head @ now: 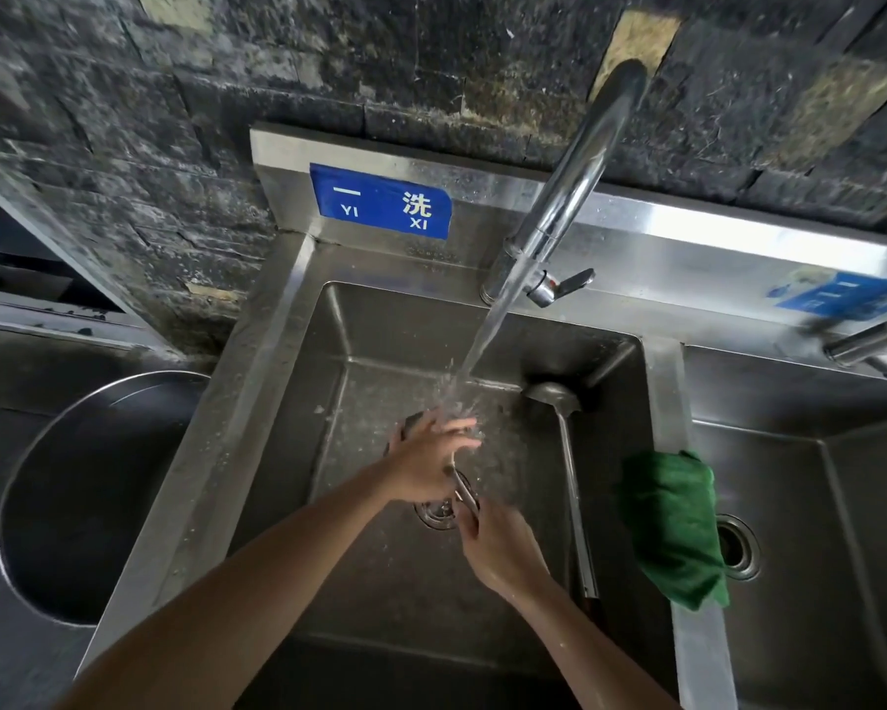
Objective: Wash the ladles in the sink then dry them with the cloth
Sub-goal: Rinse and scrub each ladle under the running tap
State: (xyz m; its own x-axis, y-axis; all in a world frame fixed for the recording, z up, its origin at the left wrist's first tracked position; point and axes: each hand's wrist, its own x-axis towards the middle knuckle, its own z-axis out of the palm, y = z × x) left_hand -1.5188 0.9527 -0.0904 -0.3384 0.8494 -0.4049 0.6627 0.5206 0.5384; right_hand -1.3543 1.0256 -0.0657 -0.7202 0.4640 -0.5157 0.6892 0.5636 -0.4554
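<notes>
Fingers of left hand (428, 456) spread loosely over bowl of first ladle (414, 421) under running water from tap (574, 192); right hand (497, 543) clamped round its handle low in sink (277, 345). Second ladle (566, 468) lying untouched against right wall of basin, green cloth (674, 525) draped on divider just beside. Washing seemingly only begun: one ladle mid-rinse, other waiting, all drying left.
</notes>
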